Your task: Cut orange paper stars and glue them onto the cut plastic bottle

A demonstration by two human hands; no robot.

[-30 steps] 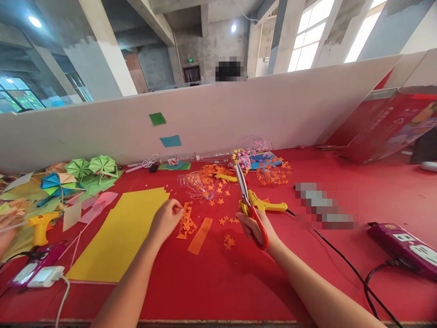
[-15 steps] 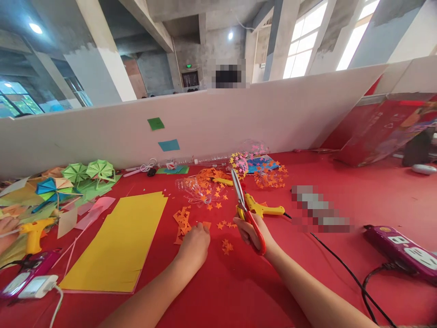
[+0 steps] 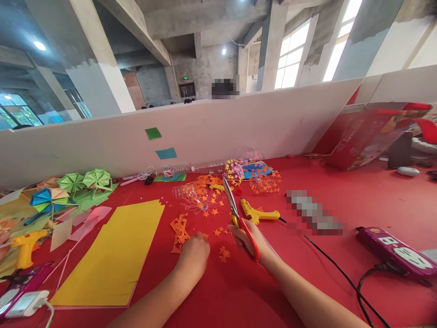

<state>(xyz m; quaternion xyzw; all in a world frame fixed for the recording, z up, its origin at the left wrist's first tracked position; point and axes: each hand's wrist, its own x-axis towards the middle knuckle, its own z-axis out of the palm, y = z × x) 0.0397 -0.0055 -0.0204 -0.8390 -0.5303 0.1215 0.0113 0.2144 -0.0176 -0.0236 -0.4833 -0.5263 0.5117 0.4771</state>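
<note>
Cut orange scraps [image 3: 179, 232] lie just beside the left hand [image 3: 196, 251], which curls over one orange strip [image 3: 204, 235] on the red table [image 3: 239, 296] and hides most of it — whether it pinches the strip I cannot tell. The right hand [image 3: 244, 236] grips one pair of scissors [image 3: 235, 209]. Two yellow glue guns [image 3: 260, 214], two purple power strips [image 3: 396, 253] and three paper parasols [image 3: 98, 178] stand around; the orange stars [image 3: 224, 253] overlap too much to count.
</note>
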